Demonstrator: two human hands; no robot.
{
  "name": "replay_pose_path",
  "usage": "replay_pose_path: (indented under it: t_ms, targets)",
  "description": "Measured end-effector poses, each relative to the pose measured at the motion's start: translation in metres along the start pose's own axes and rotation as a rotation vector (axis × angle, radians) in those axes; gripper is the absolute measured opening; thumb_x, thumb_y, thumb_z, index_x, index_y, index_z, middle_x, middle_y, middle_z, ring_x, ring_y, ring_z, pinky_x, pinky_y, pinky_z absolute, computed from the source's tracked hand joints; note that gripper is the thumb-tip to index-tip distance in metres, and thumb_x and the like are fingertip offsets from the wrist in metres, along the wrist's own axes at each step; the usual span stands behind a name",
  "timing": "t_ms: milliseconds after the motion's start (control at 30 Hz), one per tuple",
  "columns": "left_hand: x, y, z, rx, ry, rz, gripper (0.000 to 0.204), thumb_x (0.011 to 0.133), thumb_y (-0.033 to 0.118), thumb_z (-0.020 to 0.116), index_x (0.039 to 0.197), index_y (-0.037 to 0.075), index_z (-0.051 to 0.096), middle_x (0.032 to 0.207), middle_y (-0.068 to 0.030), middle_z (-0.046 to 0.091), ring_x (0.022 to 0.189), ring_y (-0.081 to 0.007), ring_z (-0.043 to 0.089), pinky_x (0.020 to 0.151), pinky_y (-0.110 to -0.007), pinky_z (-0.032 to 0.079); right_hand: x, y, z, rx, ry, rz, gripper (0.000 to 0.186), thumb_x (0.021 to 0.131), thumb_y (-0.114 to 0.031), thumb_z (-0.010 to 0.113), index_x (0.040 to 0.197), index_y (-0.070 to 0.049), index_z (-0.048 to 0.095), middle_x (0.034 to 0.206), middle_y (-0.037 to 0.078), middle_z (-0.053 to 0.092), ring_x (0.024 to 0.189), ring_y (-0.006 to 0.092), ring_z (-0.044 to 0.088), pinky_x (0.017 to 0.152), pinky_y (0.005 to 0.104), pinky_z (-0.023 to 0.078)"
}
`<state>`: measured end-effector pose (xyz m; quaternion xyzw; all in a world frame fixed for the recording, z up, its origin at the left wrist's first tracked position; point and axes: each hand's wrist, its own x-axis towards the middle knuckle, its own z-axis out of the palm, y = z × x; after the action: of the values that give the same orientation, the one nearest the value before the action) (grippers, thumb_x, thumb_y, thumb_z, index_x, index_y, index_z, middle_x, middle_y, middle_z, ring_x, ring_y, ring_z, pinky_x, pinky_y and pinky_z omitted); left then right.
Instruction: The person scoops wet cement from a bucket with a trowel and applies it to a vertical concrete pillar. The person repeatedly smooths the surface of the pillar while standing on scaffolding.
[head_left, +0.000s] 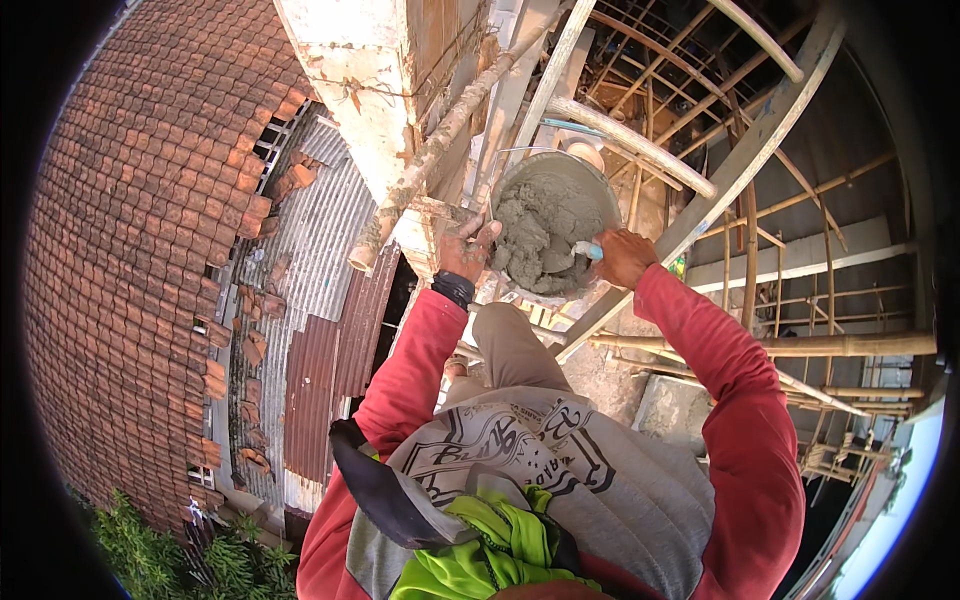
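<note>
A round bucket (612,204) with grey wet mortar (540,215) stands in front of me among the poles. My right hand (625,258) is closed round the pale blue handle of a trowel (588,250). The trowel's blade dips into the mortar near the bucket's right side and is partly coated. At the left rim, my left hand (466,250) grips the bucket's edge, thumb towards the mortar; its other fingers are partly hidden. Mortar smears show on its skin, and a dark band circles that wrist.
Bamboo scaffolding (850,345) spreads to the right, with a long diagonal beam (710,200) close by. A rough wooden pole (430,170) crosses beside a pale column (350,60). Lower left are a corrugated metal sheet (310,220) and a tiled roof (150,220).
</note>
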<state>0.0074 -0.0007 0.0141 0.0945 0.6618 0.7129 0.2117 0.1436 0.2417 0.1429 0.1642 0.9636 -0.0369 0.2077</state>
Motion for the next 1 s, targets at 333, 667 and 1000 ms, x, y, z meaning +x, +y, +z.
replay_pose_path:
  t_ms: [333,667,1000]
  targets:
    - [-0.001,-0.003,-0.002,-0.029,0.001,-0.001,0.043,0.097,0.037,0.079,0.119,0.001,0.075,0.080,0.0056,0.064,0.062,-0.0027,0.051,0.057,-0.023,0.044,-0.051,0.040,-0.026,0.089,0.342,0.091,0.033,0.081,-0.027,0.078,0.114,-0.023,0.076,0.093,0.014,0.077,0.090,0.0394,0.074,0.079,0.0569,0.054]
    - [0.013,-0.031,-0.002,0.166,0.033,0.198,0.048,0.097,0.037,0.077,0.121,-0.005,0.074,0.095,-0.0037,0.073,0.086,-0.0097,0.062,0.075,-0.028,0.053,-0.103,0.009,-0.214,-0.002,0.627,-0.379,0.019,0.073,-0.017,0.080,0.092,-0.013,0.078,0.071,0.014,0.069,0.071,0.0373,0.070,0.066,0.0456,0.054]
    - [-0.002,-0.005,-0.001,0.175,0.052,0.272,0.044,0.098,0.041,0.075,0.104,-0.002,0.077,0.076,0.0024,0.063,0.068,-0.0068,0.054,0.061,-0.029,0.045,-0.078,-0.195,-0.421,0.721,0.037,-1.091,0.027,0.082,-0.017,0.084,0.096,0.001,0.071,0.072,0.001,0.060,0.057,0.0089,0.050,0.050,0.0253,0.040]
